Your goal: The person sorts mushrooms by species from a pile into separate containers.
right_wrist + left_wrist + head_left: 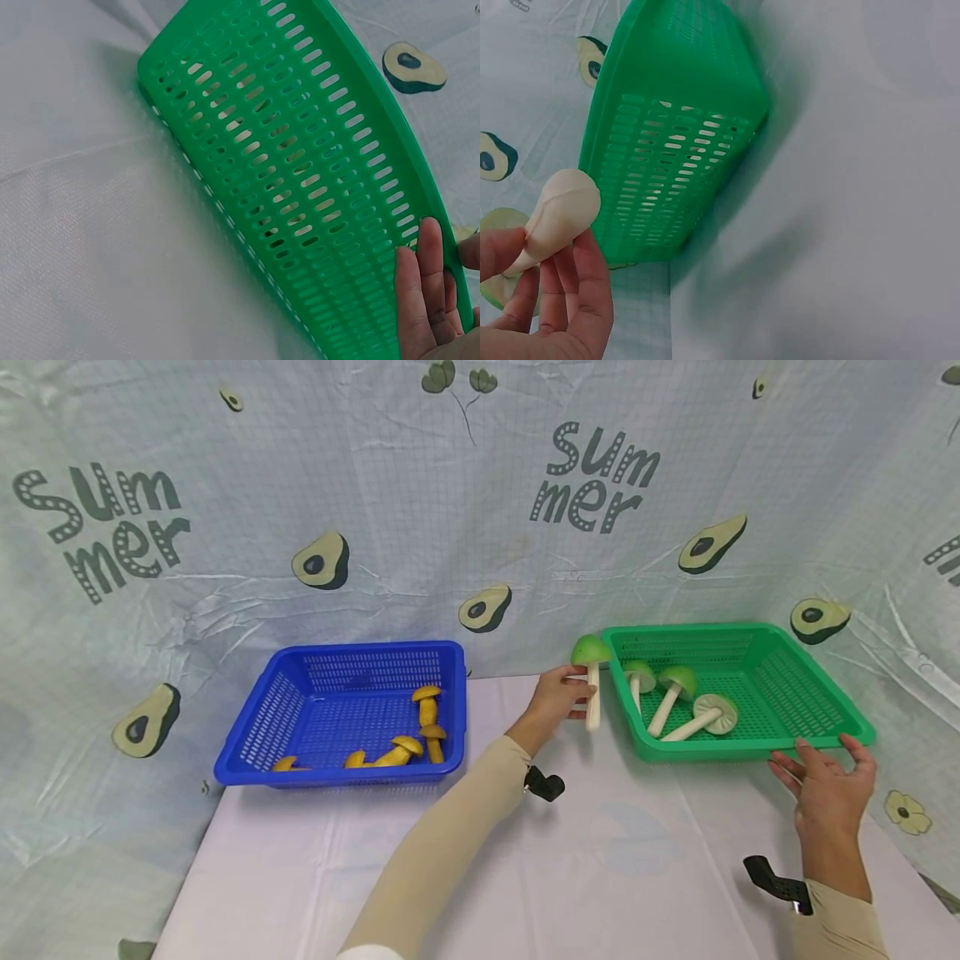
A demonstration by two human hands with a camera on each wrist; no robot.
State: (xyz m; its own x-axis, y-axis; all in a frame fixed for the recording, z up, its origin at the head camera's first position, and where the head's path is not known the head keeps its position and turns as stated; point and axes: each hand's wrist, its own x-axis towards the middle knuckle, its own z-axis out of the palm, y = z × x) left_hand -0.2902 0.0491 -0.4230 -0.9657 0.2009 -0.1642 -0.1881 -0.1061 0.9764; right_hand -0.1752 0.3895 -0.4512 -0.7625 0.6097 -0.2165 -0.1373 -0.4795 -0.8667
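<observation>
Between the thumb and fingers of my left hand (pixel 558 700) is a toy mushroom (pixel 593 697) with a green cap and white stem. It stands upright, cap on top, just outside the left wall of the green basket (pixel 705 751). In the left wrist view the pale end of its stem (pixel 568 204) faces the camera, and the cap is partly hidden by the hand. My right hand (pixel 831 789) grips the basket's near right rim, its fingers (pixel 431 262) against the outer wall and its thumb over the edge. Several green-capped mushrooms (pixel 678 681) lie in the basket's left half.
To the left stands a blue basket (pixel 348 775) with several yellow mushrooms (pixel 405 750) along its near and right sides. Both baskets rest on a white-covered table (pixel 570 877). Behind them hangs a cloth (pixel 390 502) printed with avocados and lettering.
</observation>
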